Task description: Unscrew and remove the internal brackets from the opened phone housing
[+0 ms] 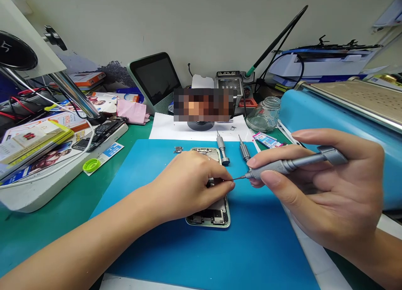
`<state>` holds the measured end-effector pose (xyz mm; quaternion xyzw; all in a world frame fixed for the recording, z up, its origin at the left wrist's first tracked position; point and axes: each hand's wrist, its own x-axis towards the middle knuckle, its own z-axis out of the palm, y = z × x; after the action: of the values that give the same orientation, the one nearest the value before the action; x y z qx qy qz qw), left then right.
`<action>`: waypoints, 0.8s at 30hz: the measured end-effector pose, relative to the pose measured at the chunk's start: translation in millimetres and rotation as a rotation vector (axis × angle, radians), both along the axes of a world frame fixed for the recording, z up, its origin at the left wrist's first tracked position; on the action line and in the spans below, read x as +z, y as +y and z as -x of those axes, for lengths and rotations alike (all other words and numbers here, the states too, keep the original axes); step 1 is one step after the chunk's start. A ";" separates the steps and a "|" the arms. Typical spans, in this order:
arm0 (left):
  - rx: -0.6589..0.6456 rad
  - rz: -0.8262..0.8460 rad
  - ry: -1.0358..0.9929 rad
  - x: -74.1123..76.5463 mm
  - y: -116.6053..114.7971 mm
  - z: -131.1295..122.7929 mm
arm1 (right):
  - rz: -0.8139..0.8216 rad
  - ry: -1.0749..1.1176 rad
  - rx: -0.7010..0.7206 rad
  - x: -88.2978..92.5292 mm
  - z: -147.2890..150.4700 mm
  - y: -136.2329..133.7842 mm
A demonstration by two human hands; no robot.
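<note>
An opened phone body (216,216) lies on the blue mat (220,252), its insides showing. My left hand (188,185) rests on top of it, covering its middle, with fingertips pinched together near the phone's right side. My right hand (323,185) grips a grey precision screwdriver (292,164) held nearly level. Its thin tip points left and meets my left fingertips. What the left fingers pinch is too small to name.
Two more grey screwdrivers (222,149) (244,151) lie behind the phone. A glass jar (264,114), a tablet (155,80), white paper (163,128) and a soldering station (229,82) stand at the back. A cluttered white tray (37,189) is left; a blue machine (320,114) is right.
</note>
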<state>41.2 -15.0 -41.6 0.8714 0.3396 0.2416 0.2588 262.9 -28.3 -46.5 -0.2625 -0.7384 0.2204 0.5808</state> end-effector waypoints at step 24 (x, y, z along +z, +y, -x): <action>0.006 -0.006 0.010 3.3 -3.6 -3.6 | 0.018 -0.029 0.007 -1.8 -3.6 -0.3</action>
<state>44.8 -18.6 -38.4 0.8723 0.3427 0.2393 0.2538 266.5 -28.7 -48.3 -0.2683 -0.7458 0.2249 0.5668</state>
